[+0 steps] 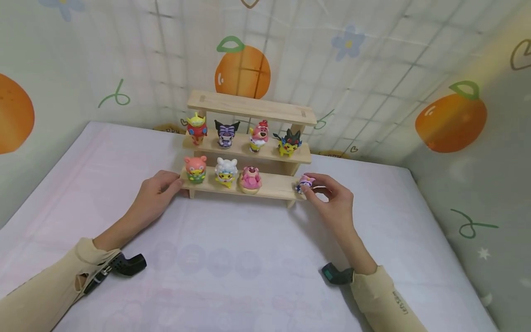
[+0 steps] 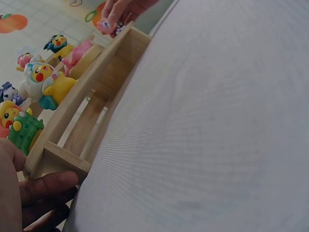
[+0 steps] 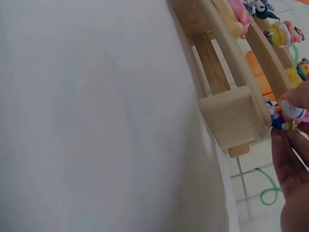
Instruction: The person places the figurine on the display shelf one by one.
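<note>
A three-tier wooden display stand (image 1: 269, 186) stands on the table. With thumb at the board's edge and fingers below, my left hand (image 1: 155, 193) grips the lowest step's left end; the left wrist view shows the fingers close up. At the opposite end, my right hand (image 1: 333, 198) pinches a small pink, white and blue figurine (image 1: 305, 182) over the lowest step. Left of it on that step are a pink bear figurine (image 1: 250, 179), a white-hooded yellow figurine (image 1: 226, 173) and a pink-hooded figurine in green (image 1: 196, 169).
On the middle step stand a green alien figurine (image 1: 197, 129), a purple and black figurine (image 1: 226, 134), a pink bear in yellow (image 1: 259, 137) and a yellow figurine with dark spikes (image 1: 288, 143). Behind the stand hangs a curtain (image 1: 290, 60) printed with oranges, over a wire grid.
</note>
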Demonstrator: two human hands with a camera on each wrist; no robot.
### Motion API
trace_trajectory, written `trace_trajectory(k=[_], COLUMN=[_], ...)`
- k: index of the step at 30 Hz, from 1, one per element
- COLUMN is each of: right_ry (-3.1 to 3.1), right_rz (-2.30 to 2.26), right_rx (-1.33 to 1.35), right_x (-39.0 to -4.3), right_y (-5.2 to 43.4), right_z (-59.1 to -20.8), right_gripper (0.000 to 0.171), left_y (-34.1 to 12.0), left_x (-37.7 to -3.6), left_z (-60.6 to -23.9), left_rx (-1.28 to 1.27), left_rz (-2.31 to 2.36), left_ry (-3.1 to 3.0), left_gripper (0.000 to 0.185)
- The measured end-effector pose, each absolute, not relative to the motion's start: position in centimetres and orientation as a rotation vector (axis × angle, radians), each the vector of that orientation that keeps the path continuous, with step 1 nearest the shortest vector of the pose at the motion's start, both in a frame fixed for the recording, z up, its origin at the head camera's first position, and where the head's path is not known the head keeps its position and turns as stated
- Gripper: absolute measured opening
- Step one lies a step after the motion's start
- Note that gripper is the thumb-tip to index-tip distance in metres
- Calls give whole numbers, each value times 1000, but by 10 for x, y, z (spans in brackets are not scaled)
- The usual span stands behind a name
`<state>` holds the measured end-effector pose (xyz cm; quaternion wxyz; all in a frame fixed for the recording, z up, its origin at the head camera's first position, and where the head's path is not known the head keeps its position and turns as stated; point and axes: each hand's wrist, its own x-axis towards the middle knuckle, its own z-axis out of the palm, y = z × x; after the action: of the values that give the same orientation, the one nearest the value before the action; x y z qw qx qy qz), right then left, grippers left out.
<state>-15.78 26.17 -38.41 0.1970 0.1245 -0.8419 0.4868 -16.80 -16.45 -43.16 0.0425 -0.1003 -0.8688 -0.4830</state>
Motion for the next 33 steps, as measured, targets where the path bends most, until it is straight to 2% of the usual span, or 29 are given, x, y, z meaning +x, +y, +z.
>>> trace_trajectory(k=[5, 11, 20, 27, 33], right_ry=[-2382, -2422, -2395, -2458, -2422], right_rz=[1335, 1277, 1307, 1288, 1337], right_rx=[360, 330, 364, 336, 378], right_x=[-153, -159, -164, -162, -161], right_y=[256, 260, 245, 233, 227], right_z=[-376, -387, -395, -396, -398], right_gripper=[33, 39, 33, 44, 40], left_y=[-165, -163, -163, -164, -164], left_x=[-168, -167, -166, -168, -168], left_z=[-431, -429, -427, -430, -430], left_rx=[-303, -309, -320, -317, -325], left_rz=[-1477, -1479, -1473, -1458, -1463], left_ry=[-2665, -2660, -2639, -2659, -2651], left_gripper=[33, 33, 33, 33, 32])
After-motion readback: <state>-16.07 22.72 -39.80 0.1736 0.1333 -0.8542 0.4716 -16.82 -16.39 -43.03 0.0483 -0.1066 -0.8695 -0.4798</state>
